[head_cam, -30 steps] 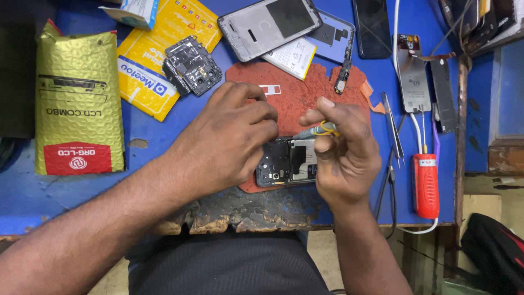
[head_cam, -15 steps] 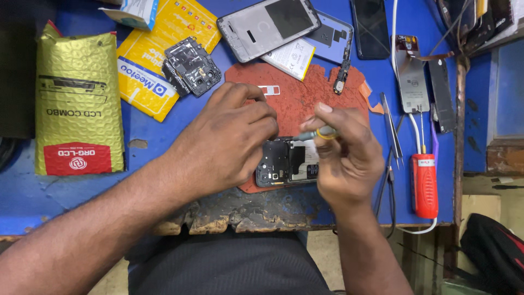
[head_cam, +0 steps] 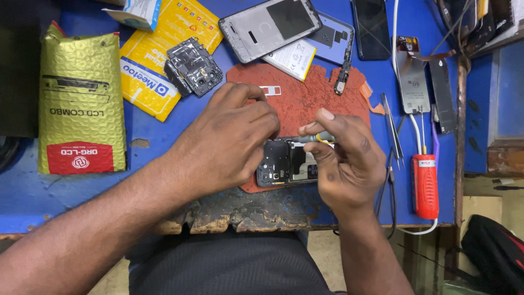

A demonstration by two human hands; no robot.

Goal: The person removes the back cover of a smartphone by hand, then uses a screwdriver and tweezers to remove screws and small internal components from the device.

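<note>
My left hand arched, fingers pressing one opened phone, my right hand pinched shut on one screwdriver — two tweezers beside.

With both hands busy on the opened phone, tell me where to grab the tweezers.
Pinch the tweezers at the joined upper end, coming from the right. They lie flat on the blue bench, tips toward the person, and the right hand with its screwdriver crowds their left side.

Gold padded pouch left; yellow mailer beside.
</note>
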